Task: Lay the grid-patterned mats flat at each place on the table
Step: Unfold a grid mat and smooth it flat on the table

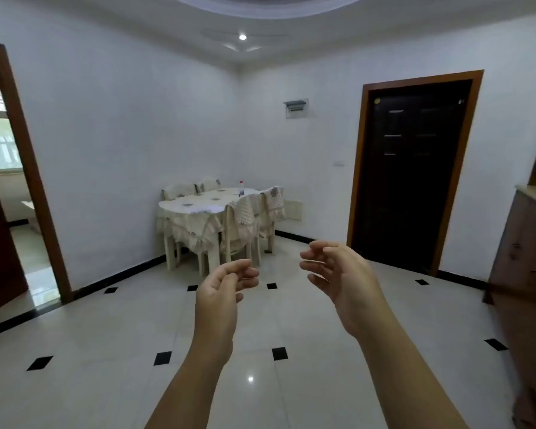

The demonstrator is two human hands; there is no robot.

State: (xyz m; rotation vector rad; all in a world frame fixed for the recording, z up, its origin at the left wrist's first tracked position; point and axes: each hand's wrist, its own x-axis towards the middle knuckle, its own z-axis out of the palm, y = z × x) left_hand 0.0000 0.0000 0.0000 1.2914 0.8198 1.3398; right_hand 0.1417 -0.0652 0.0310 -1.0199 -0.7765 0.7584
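Left hand: I see it empty, fingers loosely curled.
Right hand: empty too, fingers relaxed.
Table: well ahead of both hands, a little to the left; I judge the left hand nearer.
Mats: too small to tell on the table from here.

In the far corner a rectangular dining table draped in a cream lace-edged tablecloth stands on the glossy pale tiled floor with black diamond insets. A small red-capped bottle stands upright near its far end; a white sheet lies flat by the near edge.
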